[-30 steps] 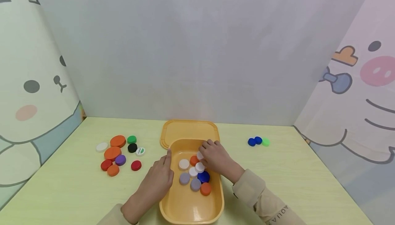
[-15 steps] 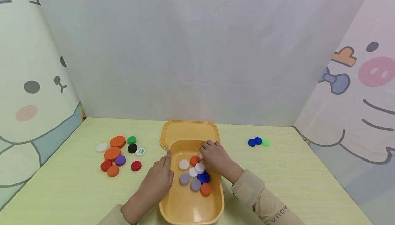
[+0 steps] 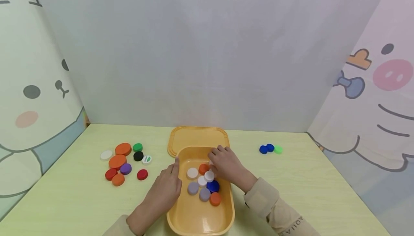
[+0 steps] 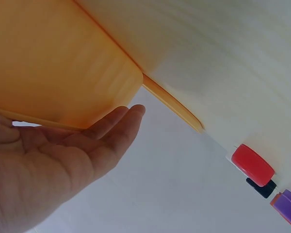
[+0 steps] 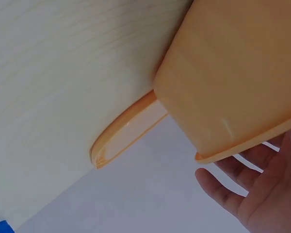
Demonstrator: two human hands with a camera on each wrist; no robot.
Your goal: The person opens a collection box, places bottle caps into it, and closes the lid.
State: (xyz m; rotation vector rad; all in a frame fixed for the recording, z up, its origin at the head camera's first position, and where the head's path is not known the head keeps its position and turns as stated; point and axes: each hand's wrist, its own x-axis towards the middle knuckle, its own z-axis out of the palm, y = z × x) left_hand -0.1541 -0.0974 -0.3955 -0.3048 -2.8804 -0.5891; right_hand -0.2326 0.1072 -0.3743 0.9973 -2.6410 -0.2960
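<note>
A deep yellow-orange plastic box [image 3: 201, 218] holds several bottle caps: white, orange, grey-lilac and a dark blue cap [image 3: 213, 186]. My left hand [image 3: 164, 187] lies along the box's left wall, index finger stretched out on the rim. In the left wrist view its fingers [image 4: 114, 131] touch the wall from outside. My right hand [image 3: 228, 164] reaches over the right rim, fingers bent down around a white bottle cap [image 3: 211, 163], mostly hidden beneath them. A second white cap [image 3: 209, 176] lies just below that hand. In the right wrist view the rim partly covers its fingers.
Behind the box lies its flat lid [image 3: 198, 137]. On the left of the table are several loose caps, including an orange cap [image 3: 118, 162], a purple cap [image 3: 125, 168] and a red cap [image 3: 142, 174]. Two blue caps [image 3: 263, 149] and a light-green cap [image 3: 278, 150] lie right.
The white cap under my right fingers shows less than one second ago. My left hand, the box and the other caps have stayed in place.
</note>
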